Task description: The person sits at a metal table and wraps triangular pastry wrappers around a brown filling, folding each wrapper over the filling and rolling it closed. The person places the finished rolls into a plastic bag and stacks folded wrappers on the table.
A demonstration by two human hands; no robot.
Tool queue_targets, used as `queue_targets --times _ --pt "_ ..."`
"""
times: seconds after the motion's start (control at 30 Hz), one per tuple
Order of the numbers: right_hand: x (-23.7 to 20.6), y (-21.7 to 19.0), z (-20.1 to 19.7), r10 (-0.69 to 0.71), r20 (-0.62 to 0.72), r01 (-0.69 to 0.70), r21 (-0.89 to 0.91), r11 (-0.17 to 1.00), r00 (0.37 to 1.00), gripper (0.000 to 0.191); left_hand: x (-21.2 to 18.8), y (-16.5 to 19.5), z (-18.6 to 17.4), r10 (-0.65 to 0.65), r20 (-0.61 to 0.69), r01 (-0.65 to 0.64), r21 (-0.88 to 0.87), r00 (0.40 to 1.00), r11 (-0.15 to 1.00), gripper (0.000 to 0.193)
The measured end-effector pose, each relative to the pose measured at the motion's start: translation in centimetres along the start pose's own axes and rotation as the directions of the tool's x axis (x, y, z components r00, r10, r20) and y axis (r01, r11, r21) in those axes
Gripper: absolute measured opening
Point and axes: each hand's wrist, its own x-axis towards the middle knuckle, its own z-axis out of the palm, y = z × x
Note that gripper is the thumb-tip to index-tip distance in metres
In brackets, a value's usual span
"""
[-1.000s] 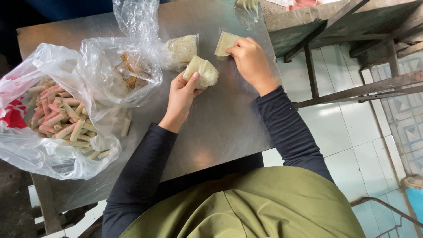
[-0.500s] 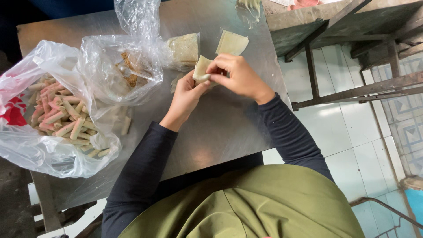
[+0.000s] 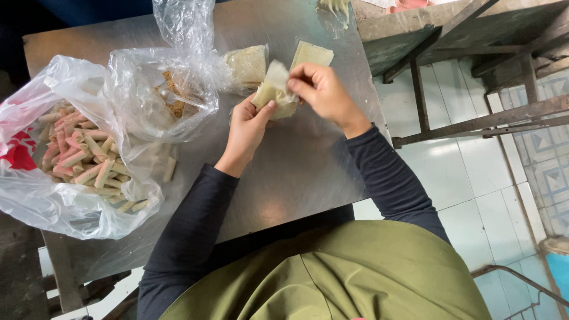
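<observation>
Holding pale wrapper sheet [image 3: 274,90] above steel tabletop [image 3: 296,172]; left hand [image 3: 248,127] closed on its lower edge, thumb pressed against sheet; right hand [image 3: 323,92] pinching upper right corner with fingertips [image 3: 294,83]; second flat wrapper [image 3: 313,54] lying on tabletop just behind right hand; small bag of pale filling [image 3: 246,66] beside it; clear bag with brown crumbs [image 3: 166,95] left of hands; big plastic bag of finished rolls [image 3: 83,160] at far left.
</observation>
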Motion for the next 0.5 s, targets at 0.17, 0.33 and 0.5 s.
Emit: queue_targets --times 0.17,0.33,0.5 --pt "1.7 1.4 -4.1 0.028 -0.316 0.087 0.346 0.934 0.948 0.011 0.2 -0.2 -0.5 -0.019 0.026 0.021 -0.107 0.999 0.994 0.035" --pt "1.6 1.5 -5.5 -0.502 -0.310 0.186 -0.674 0.715 0.807 0.010 0.3 -0.5 -0.7 -0.028 0.039 0.034 -0.173 0.999 0.984 0.033" --pt "1.0 0.8 -5.1 -0.496 0.067 0.283 -0.883 0.375 0.866 0.019 0.3 -0.6 -0.8 -0.019 0.041 0.026 -0.175 0.999 0.984 0.034"
